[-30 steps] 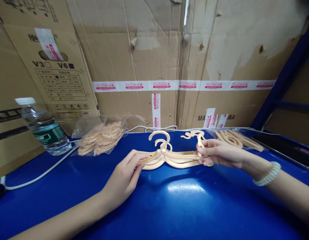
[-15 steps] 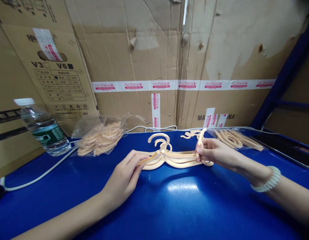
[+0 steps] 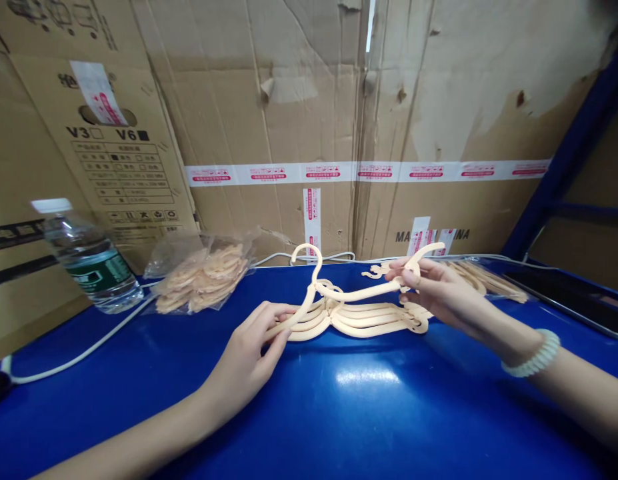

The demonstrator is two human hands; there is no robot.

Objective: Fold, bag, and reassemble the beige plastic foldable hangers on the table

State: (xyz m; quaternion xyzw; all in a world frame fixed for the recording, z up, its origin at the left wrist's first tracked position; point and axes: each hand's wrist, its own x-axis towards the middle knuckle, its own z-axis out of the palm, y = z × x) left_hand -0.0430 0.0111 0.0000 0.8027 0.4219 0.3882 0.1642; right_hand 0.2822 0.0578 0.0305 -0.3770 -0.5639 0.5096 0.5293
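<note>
A cream-coloured clothes hanger (image 3: 365,293) is raised and tilted above the table, its hook pointing up. My left hand (image 3: 259,343) is closed around its left arm. At the other end my right hand (image 3: 431,280) pinches a short curved piece (image 3: 429,251) of the same colour against the tip of the hanger's right arm. Whether that piece is joined to the arm I cannot tell, as the fingers cover the meeting point. Just beneath lies a stack of similar hangers (image 3: 371,320), flat on the blue table (image 3: 309,413), with hooked ends at the right.
Behind the right hand are loose curved pieces (image 3: 376,271) and a bag of long parts (image 3: 489,283). A bag of curved parts (image 3: 209,277) and a water bottle (image 3: 91,260) stand left. A dark flat device (image 3: 571,300) lies right. Cardboard (image 3: 269,120) walls the back.
The hanger has risen off the stack and turned so its hook stands higher and further left. My right hand has tipped the short piece over to the right.
</note>
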